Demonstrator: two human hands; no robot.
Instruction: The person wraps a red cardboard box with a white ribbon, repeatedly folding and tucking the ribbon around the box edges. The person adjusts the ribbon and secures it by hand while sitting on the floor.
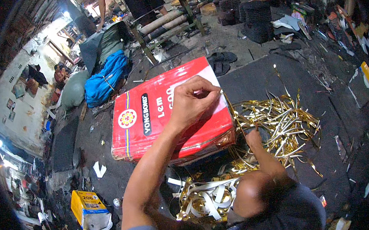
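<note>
A red carton [132,138] wrapped in shiny clear film lies tilted in front of me. Over its top, my left hand [194,99] is closed in a pinch near the right edge. A thin gold strip [232,109] runs from those fingertips down along the carton's side toward my right hand [253,138]. That right hand is closed on the strip, low beside the carton; its fingers are partly hidden. Around and beyond it spreads a tangled heap of gold-and-white strips [286,129]. Wider white and gold strips [207,199] lie in a pile close to my body.
A yellow-and-blue box [89,209] stands at the lower left. Dark sandals [221,63] lie behind the carton. Farther back are a blue bundle [105,80], a roller frame [165,24] and dark stacks [257,20]. Other people stand and sit in the background. Scraps litter the floor.
</note>
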